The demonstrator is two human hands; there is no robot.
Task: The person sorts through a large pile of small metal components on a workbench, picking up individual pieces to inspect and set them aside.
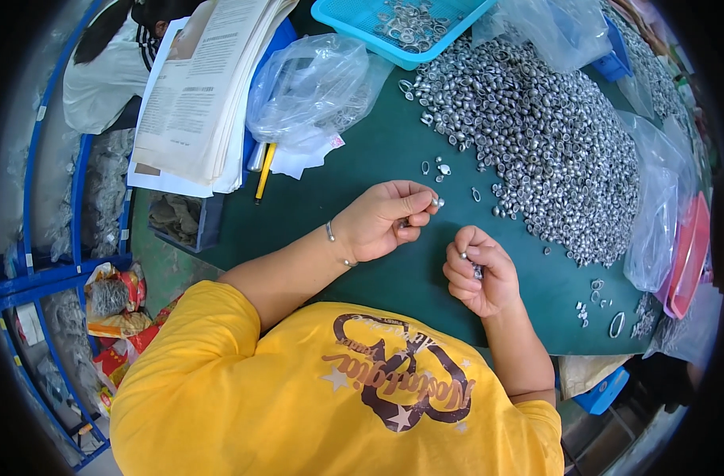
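Observation:
My left hand (pixel 386 220) is closed above the table, thumb and forefinger pinching a small silver metal piece (pixel 437 202). Some darker bits show under its curled fingers. Close by on the right, my right hand (pixel 486 274) is also closed, with several small silver metal pieces (pixel 478 270) against its fingers. The hands are apart. Beyond them a large heap of small silver ring-like pieces (pixel 552 151) covers the right side of the green table (pixel 330 282). A few loose pieces (pixel 444 169) lie between the heap and my left hand.
A blue basket (pixel 415 60) holding more rings stands at the far edge. At left are stacked papers (pixel 195 95), a clear plastic bag (pixel 310 87) and a yellow pencil (pixel 264 173). A red tray (pixel 687 258) and loose rings (pixel 616 324) lie right. Another person (pixel 100 87) is at upper left.

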